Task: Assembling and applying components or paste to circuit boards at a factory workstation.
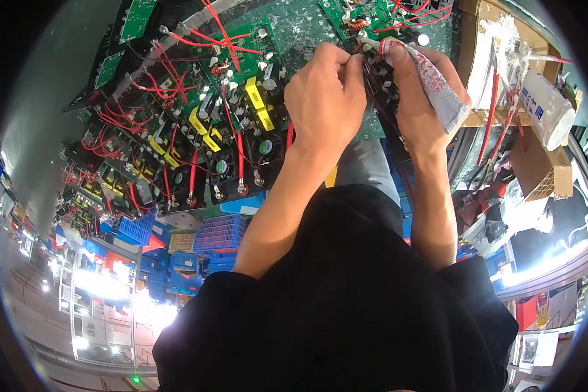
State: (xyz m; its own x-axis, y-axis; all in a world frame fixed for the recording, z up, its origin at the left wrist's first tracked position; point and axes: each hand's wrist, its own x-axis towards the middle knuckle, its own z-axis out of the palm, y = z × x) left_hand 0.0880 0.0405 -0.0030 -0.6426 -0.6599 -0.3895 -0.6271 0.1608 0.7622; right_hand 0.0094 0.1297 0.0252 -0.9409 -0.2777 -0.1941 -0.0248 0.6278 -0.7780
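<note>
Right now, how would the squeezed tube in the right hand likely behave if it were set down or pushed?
The tube looks soft and dents easily: its grey body is creased and flattened where the right hand grips it. Partly emptied, it is probably light. Flattened, it would likely lie still rather than roll, unlike the round white cartridge nearby.

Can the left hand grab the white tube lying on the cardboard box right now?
Probably not right away. The left hand is closed on black wires at the circuit board, and the right hand with its squeezed tube sits between it and the white tube.
</note>
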